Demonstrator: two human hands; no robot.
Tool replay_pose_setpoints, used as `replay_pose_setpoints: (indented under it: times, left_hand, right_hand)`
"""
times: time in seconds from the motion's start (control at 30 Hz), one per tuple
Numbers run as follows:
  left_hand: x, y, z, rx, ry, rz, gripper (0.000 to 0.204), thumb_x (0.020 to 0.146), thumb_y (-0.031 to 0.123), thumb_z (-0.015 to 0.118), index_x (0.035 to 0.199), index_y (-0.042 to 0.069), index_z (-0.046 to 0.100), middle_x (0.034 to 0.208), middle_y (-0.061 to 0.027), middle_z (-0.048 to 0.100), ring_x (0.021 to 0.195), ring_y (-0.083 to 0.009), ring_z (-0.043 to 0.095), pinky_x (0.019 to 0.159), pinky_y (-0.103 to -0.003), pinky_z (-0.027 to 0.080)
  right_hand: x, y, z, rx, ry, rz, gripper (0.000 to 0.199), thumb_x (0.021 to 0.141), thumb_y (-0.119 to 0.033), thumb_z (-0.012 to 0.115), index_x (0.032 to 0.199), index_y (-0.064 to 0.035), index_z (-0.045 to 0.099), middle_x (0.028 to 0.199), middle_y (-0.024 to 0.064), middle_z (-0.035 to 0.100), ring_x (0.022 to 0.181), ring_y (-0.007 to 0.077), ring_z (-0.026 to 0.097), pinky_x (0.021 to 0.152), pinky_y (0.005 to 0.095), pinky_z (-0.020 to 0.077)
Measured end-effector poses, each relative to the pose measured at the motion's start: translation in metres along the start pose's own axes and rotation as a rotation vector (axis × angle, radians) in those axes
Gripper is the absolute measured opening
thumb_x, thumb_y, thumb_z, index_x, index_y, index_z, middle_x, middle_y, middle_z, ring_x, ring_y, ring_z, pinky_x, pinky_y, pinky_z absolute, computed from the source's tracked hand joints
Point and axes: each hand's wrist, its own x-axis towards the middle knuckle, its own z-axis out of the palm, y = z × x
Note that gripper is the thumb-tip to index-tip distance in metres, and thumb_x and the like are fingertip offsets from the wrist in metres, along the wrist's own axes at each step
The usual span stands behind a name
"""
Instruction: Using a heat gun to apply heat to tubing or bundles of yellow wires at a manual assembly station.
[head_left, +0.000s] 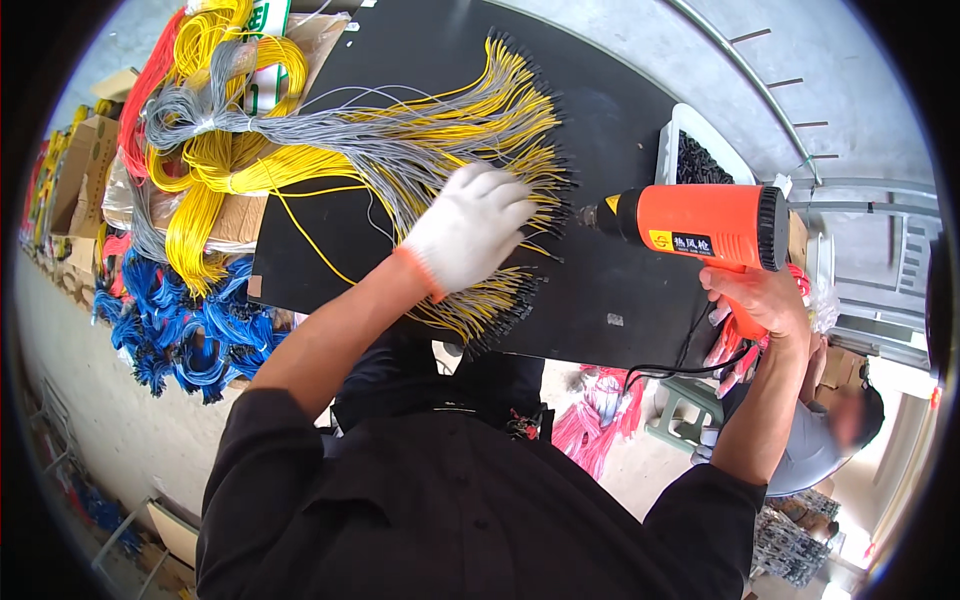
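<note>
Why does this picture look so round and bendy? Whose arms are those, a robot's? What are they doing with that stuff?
No robot here, just a person! A wide-seeing camera on their head looks down, and its lens bends straight edges. The left hand, in a white glove, is over lots of yellow and gray wires with black ends; I can't tell whether it grips any. The bare right hand holds an orange heat gun, its nose pointing toward the wires. They're at a black table. A white tray of small black pieces sits near its far right edge.
</note>
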Motion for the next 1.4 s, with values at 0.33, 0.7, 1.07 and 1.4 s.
replay_pose_setpoints:
  times: [0.33, 0.7, 1.07, 1.4]
  left_hand:
    - [0.004, -0.002, 0.020, 0.004, -0.270, 0.152, 0.037, 0.093, 0.032, 0.077, 0.121, 0.008, 0.073, 0.132, -0.0099, 0.068, 0.141, -0.0291, 0.056, 0.130, -0.055, 0.031]
    - [-0.033, 0.014, -0.034, 0.016, 0.072, -0.059, 0.047, 0.083, 0.020, 0.083, 0.126, 0.007, 0.069, 0.134, -0.0106, 0.067, 0.139, -0.0339, 0.056, 0.125, -0.055, 0.037]
    - [-0.172, -0.027, -0.076, 0.381, 0.452, -0.637, 0.040, 0.088, 0.001, 0.075, 0.128, 0.004, 0.071, 0.123, -0.0153, 0.071, 0.116, -0.0369, 0.065, 0.107, -0.048, 0.047]
    - [-0.167, -0.029, -0.074, 0.375, 0.429, -0.653, 0.038, 0.089, 0.002, 0.076, 0.127, 0.005, 0.071, 0.124, -0.0159, 0.072, 0.117, -0.0374, 0.065, 0.107, -0.047, 0.048]
  right_hand:
    - [-0.015, 0.025, -0.004, 0.072, 0.023, -0.050, 0.027, 0.089, -0.010, 0.089, 0.110, -0.0005, 0.075, 0.086, 0.0065, 0.075, 0.072, 0.0150, 0.072, 0.062, 0.0302, 0.0577]
    - [0.002, 0.004, 0.016, 0.023, -0.025, -0.066, 0.029, 0.090, -0.015, 0.090, 0.110, -0.0001, 0.075, 0.088, 0.0059, 0.075, 0.075, 0.0144, 0.072, 0.065, 0.0308, 0.0590]
    - [0.017, -0.015, 0.022, -0.083, -0.078, -0.074, 0.028, 0.090, -0.017, 0.090, 0.109, -0.0005, 0.076, 0.092, 0.0053, 0.077, 0.076, 0.0150, 0.073, 0.065, 0.0313, 0.0595]
    - [0.039, -0.038, -0.002, -0.021, -0.020, -0.027, 0.029, 0.089, -0.017, 0.086, 0.109, 0.0024, 0.077, 0.088, 0.0055, 0.075, 0.073, 0.0149, 0.071, 0.066, 0.0307, 0.0576]
